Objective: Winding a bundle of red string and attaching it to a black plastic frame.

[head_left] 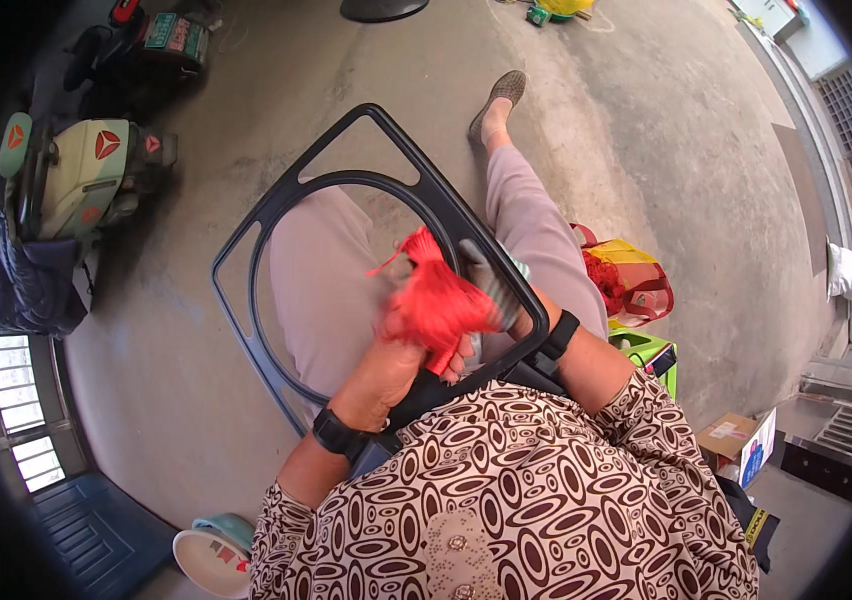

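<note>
A bundle of red strands (436,300), like a tassel, is gathered over my lap, with its loose ends fanned out and partly blurred. My left hand (393,368), bare, is closed around the bundle's lower end, where a thin red stem shows by the fingertips. Against the strands' right side is my right hand (491,290) in a grey striped glove. Motion smears it, and its grip cannot be made out. A black plastic frame (404,150) with a round ring inside rests across my thighs, around both hands.
To my right on the floor are a red and yellow bag (636,285), a bright green stool (646,350) and a cardboard box (728,435). Scooters (86,180) stand at the left. Low on the left are a dark blue mat-like panel (96,530) and a white basin (201,565).
</note>
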`<state>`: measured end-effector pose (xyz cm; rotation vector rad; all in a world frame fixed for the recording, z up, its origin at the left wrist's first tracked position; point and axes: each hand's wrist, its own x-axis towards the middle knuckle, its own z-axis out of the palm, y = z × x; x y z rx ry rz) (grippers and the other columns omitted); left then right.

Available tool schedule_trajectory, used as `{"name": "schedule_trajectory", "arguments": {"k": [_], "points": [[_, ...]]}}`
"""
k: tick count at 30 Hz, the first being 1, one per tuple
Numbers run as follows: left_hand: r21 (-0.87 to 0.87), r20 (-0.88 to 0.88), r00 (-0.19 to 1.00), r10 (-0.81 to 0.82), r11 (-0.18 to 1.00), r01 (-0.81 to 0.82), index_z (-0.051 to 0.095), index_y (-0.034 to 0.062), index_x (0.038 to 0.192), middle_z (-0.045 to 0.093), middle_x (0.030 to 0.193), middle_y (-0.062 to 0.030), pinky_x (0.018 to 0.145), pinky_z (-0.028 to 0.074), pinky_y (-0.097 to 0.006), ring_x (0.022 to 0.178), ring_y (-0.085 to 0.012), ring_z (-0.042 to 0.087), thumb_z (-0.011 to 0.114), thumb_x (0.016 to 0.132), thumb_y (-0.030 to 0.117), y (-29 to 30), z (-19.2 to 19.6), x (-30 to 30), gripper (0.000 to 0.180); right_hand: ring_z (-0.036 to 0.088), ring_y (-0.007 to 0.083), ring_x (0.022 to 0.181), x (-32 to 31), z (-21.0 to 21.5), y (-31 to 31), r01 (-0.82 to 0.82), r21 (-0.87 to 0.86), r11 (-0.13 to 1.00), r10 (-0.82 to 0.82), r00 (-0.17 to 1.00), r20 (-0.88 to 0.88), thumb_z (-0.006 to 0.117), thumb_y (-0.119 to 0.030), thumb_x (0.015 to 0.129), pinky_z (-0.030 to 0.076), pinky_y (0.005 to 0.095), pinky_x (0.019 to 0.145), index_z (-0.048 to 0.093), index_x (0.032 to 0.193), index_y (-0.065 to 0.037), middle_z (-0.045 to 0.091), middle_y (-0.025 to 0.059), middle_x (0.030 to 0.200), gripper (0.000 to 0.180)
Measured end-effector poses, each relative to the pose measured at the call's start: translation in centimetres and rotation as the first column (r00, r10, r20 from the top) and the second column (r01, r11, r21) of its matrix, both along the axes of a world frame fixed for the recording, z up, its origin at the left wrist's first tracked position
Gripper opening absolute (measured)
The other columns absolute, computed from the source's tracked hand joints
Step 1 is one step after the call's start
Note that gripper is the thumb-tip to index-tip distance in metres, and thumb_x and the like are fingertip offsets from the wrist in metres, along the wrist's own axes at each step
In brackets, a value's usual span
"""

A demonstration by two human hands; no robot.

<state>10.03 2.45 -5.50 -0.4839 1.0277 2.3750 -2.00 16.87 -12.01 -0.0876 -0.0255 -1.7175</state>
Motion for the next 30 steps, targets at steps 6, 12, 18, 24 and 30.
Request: {"name": "schedule_trajectory", "arguments": {"k": [6,12,18,24,30], "points": [[0.0,-0.251,0.966,0.062,0.998,-0.064,0.058,-0.0036,0.104,0.065,0.084,-0.0102,0.055,0.055,-0.028,0.065,-0.0166,0.065,0.057,0.093,0.023,-0.3,-0.5,0.3,0.029,0.054,0.0299,0.113,1.3,5.2,0.3,-0.018,0.129,0.991,0.017,1.0,0.01,0.05,-0.041,0.093,0.048,0.0414,0.092,0.032,0.138,0.002,0.055,0.018,0.122,0.065],[-0.191,-0.315,0.919,0.238,0.932,-0.307,0.06,-0.0013,0.104,0.066,0.088,-0.0069,0.064,0.053,-0.023,0.071,-0.0121,0.064,0.056,0.093,0.019,0.9,0.3,0.6,0.024,0.055,0.0237,0.104,1.8,4.0,-1.2,0.222,0.009,0.975,-0.214,0.95,-0.226,0.055,-0.035,0.091,0.046,0.034,0.092,0.033,0.138,0.001,0.058,0.0127,0.108,0.063],[-0.143,-0.215,0.957,0.193,0.963,-0.227,0.059,-0.0008,0.104,0.066,0.093,-0.0065,0.069,0.053,-0.024,0.078,-0.0116,0.064,0.054,0.094,0.017,-0.3,0.5,0.7,0.021,0.053,0.0091,0.086,0.4,8.6,-0.9,0.407,0.272,0.872,-0.08,0.666,-0.742,0.066,-0.019,0.083,0.045,0.0254,0.077,0.048,0.126,0.0,0.057,0.0017,0.093,0.051],[-0.162,-0.089,0.981,0.173,0.969,-0.185,0.057,0.0005,0.094,0.063,0.074,-0.0087,0.049,0.05,-0.023,0.053,-0.0114,0.06,0.053,0.095,0.022,-0.2,1.8,-0.3,0.021,0.056,0.0082,0.09,0.5,7.5,5.2,0.65,0.442,0.619,0.281,0.342,-0.897,0.068,-0.016,0.079,0.046,0.025,0.081,0.058,0.114,0.001,0.063,0.0032,0.1,0.041],[-0.155,-0.052,0.986,0.16,0.974,-0.166,0.055,0.0051,0.094,0.063,0.073,-0.0066,0.05,0.051,-0.022,0.057,-0.0108,0.061,0.05,0.096,0.026,-0.5,2.0,-0.6,0.022,0.054,0.0185,0.079,1.8,5.6,10.4,0.818,0.342,0.461,-0.707,0.572,-0.415,0.056,-0.033,0.09,0.047,0.0362,0.08,0.051,0.109,-0.002,0.053,0.0057,0.088,0.037]]}}
